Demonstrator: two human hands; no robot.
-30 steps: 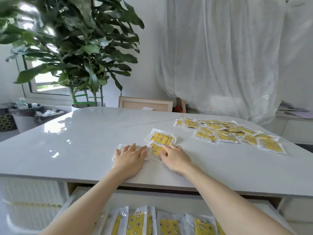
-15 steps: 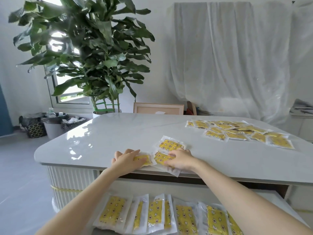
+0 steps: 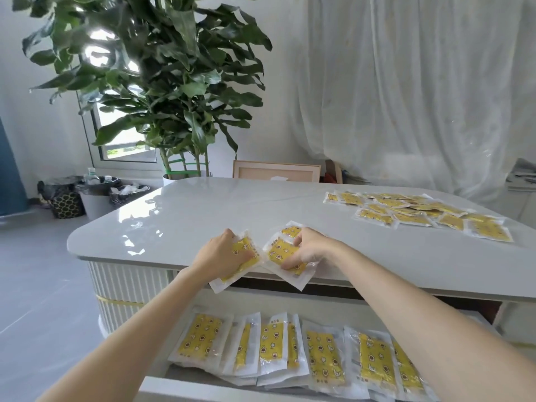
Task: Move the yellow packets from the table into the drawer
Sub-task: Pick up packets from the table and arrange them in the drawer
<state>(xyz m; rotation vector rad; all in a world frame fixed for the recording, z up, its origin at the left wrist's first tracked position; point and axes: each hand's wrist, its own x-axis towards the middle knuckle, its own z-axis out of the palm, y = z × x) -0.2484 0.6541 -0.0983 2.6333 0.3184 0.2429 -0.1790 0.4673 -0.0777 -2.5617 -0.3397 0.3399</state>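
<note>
My left hand grips one yellow packet & my right hand grips another packet, both at the table front edge, corners hanging over the open drawer. A 3rd packet lies partly hidden behind my right fingers. Drawer holds a row of overlapping packets; right end hidden by my forearm. More packets spread far right on the tabletop.

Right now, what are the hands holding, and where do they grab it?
Each holds a yellow packet. The left hand grips the left packet by its left side; the right hand pinches the right packet along its right edge.
</note>
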